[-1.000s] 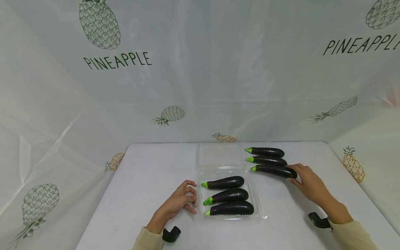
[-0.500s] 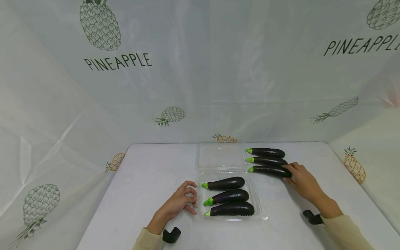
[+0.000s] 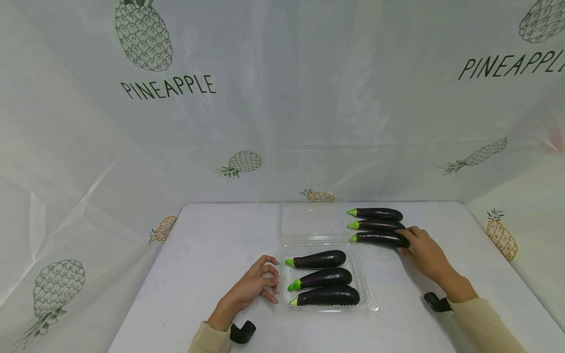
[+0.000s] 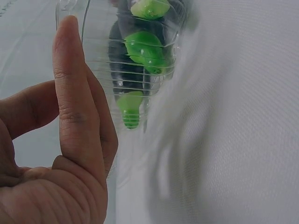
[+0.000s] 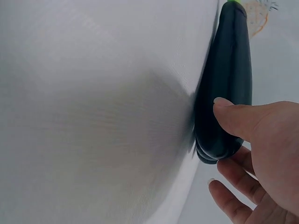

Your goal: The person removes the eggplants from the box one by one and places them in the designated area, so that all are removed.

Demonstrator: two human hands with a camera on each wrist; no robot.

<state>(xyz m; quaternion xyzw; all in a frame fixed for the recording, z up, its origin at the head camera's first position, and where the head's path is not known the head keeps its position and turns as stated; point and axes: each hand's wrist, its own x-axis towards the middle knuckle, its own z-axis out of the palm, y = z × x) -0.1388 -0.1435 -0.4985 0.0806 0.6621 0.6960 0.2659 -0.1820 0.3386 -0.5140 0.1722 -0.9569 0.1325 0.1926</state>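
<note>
My right hand (image 3: 423, 251) grips the blunt end of the nearest eggplant (image 3: 379, 239) in a row of three at the back right. In the right wrist view the thumb (image 5: 240, 116) lies along the side of that dark, glossy eggplant, other fingers round its end. The middle eggplant (image 3: 375, 225) and the far eggplant (image 3: 375, 214) lie just behind it, green stems to the left. My left hand (image 3: 252, 284) touches the left wall of a clear plastic clamshell box (image 3: 362, 274), its fingers loosely extended. Three more eggplants lie inside, the front eggplant (image 3: 328, 296) among them.
The clamshell's lid (image 3: 311, 220) lies folded back on the white table (image 3: 198, 235). A white pineapple-print curtain (image 3: 282, 98) hangs behind and around the table. A black wrist mount (image 3: 243, 332) sits by the left wrist, another black mount (image 3: 437, 302) by the right.
My right hand has shifted left and slightly back with the eggplant, bringing it into line close beside the other two. The left hand and the box stay put.
</note>
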